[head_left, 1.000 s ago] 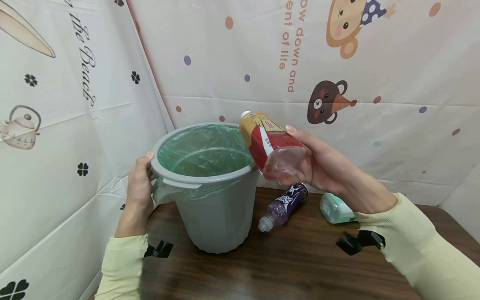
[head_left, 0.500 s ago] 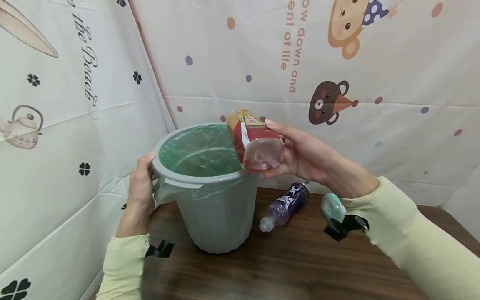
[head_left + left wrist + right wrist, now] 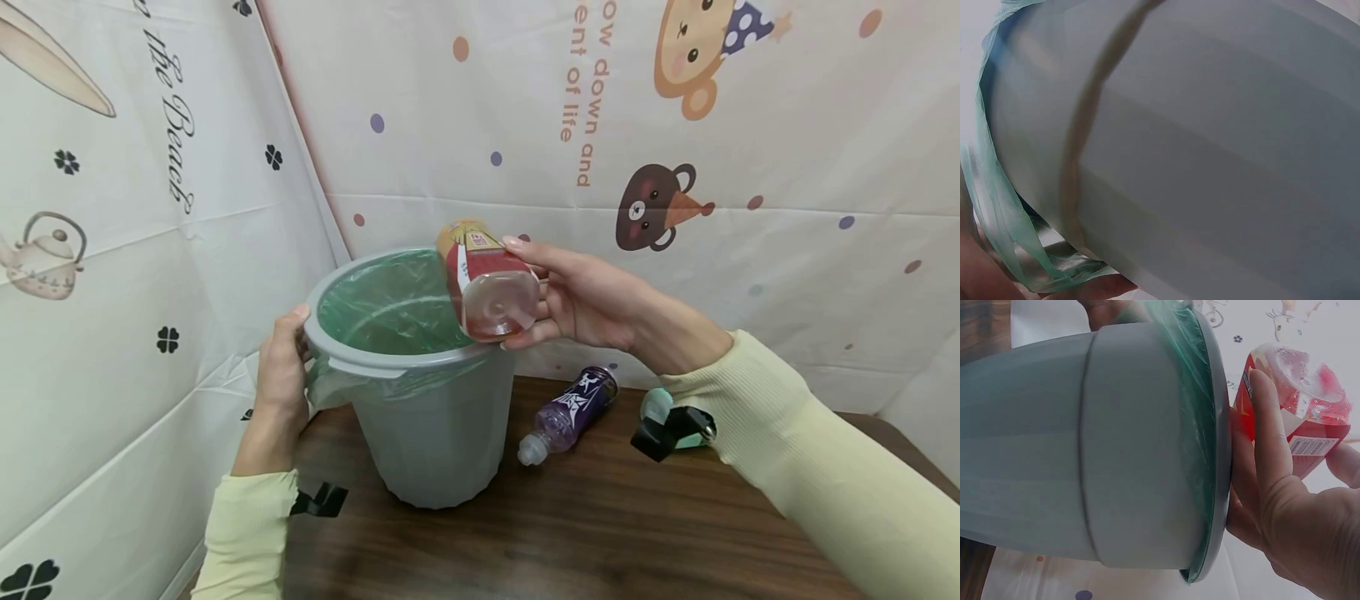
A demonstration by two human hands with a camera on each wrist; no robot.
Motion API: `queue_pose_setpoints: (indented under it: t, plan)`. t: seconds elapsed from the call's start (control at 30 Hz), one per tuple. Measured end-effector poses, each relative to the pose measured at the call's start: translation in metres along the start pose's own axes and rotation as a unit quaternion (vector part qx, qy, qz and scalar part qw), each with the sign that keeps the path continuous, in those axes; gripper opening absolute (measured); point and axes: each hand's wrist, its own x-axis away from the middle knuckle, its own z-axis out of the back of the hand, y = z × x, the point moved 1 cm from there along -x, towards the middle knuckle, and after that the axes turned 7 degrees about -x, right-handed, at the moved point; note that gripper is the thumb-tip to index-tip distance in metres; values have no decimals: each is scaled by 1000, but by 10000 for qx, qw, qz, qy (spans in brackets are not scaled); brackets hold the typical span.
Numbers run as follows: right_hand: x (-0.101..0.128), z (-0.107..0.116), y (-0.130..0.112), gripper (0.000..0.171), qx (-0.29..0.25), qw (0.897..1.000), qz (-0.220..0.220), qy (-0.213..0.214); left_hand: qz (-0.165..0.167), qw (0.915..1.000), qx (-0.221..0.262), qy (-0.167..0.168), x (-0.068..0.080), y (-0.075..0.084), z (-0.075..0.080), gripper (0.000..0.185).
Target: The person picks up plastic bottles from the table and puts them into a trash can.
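The left hand (image 3: 281,379) grips the grey bin (image 3: 431,433) at its nine o'clock rim, fingers curled round the edge and the green liner (image 3: 390,304). The bottle (image 3: 487,279), clear with a red and gold label, lies tilted, base toward the camera, above the bin's three o'clock rim. It has moved leftward since a second ago, further over the opening. The right hand (image 3: 592,304) holds it, thumb on top, fingers curled beneath.
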Motion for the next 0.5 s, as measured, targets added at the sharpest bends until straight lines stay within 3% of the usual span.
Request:
queue_pose_setpoints:
  t: [0.5]
  plan:
    - [-18, -3, -4, 53, 267, 9995, -147, 4, 74, 9999, 69, 4, 1, 0, 0, 39]
